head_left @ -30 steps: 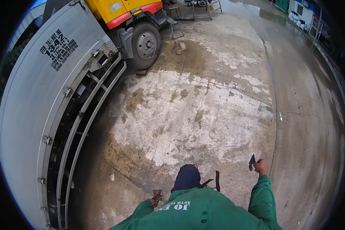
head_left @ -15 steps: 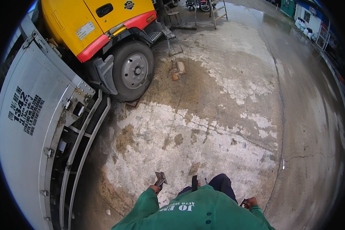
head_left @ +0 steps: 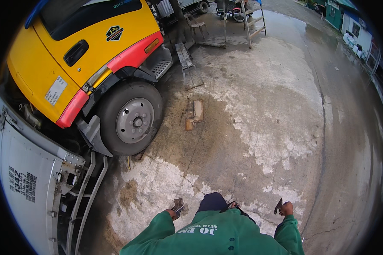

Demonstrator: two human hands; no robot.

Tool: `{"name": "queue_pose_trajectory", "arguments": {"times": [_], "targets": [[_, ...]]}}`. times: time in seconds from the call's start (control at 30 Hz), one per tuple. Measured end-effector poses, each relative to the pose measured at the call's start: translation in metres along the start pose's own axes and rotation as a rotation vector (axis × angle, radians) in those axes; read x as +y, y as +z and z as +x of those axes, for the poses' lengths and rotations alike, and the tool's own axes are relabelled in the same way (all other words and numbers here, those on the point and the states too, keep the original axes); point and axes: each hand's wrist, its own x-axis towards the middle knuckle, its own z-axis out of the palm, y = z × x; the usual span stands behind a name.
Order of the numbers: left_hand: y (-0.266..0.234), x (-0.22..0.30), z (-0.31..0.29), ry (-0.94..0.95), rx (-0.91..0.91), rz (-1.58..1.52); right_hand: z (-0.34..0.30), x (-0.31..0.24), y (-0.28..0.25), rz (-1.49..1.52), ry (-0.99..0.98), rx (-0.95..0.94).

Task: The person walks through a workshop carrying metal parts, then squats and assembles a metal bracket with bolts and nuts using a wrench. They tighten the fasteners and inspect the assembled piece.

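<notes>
My left hand [head_left: 171, 213] is closed around a rusty brown metal piece [head_left: 178, 207] with angled flat faces, something like a bracket. Out at the right, my right hand [head_left: 287, 208] grips a small dark flat piece [head_left: 278, 206] with a pointed upper end; its exact kind is too small to make out. Both arms wear green sleeves and hang low beside my body. My dark-trousered knee [head_left: 212, 201] shows bent in front. Neither held piece touches anything but the hand on it.
A yellow and red truck cab [head_left: 85, 51] with a big front wheel [head_left: 135, 121] stands at left, its grey box body [head_left: 27, 178] nearer. Ahead lie brown flat pieces [head_left: 195, 114] on stained concrete [head_left: 268, 114]. Farther off are a low metal stand [head_left: 187, 63], a chair [head_left: 195, 24] and a ladder [head_left: 253, 25].
I have moved forward: the truck wheel and the brown flat pieces look nearer. My right hand has swung forward, showing its dark piece more fully. Both hands keep their hold.
</notes>
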Motion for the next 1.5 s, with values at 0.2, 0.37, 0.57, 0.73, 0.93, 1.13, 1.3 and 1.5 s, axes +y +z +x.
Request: {"name": "queue_pose_trajectory", "arguments": {"times": [0.2, 0.37, 0.57, 0.73, 0.93, 1.13, 1.3, 1.5], "targets": [[0.083, 0.242, 0.012, 0.040, -0.256, 0.202, 0.181, -0.296, -0.205, -0.264, -0.583, 0.511], [0.052, 0.430, 0.036, 0.027, -0.230, 0.355, 0.258, -0.473, -0.191, -0.039, -0.130, 0.133], [0.005, 0.783, 0.046, 0.045, -0.209, 0.108, 0.315, -0.569, -0.199, 0.113, 0.330, -0.216], [-0.028, 1.086, -0.003, 0.228, -0.070, -0.139, 0.453, -0.699, -0.212, 0.103, 0.414, -0.323], [-0.018, 1.361, 0.019, 0.177, -0.165, -0.243, 0.702, -0.953, -0.308, -0.002, 0.416, -0.300], [-0.039, 1.446, 0.029, -0.198, -0.285, -0.710, 0.761, -1.458, -0.360, -0.292, -0.194, -0.093], [-0.048, 1.615, 0.094, -0.318, -0.336, -0.870, 0.836, -1.764, -0.390, -0.282, -0.504, -0.023], [-0.104, 1.894, 0.186, -0.347, -0.308, -0.736, 0.990, -1.906, -0.368, -0.595, -0.751, 0.197]]}}
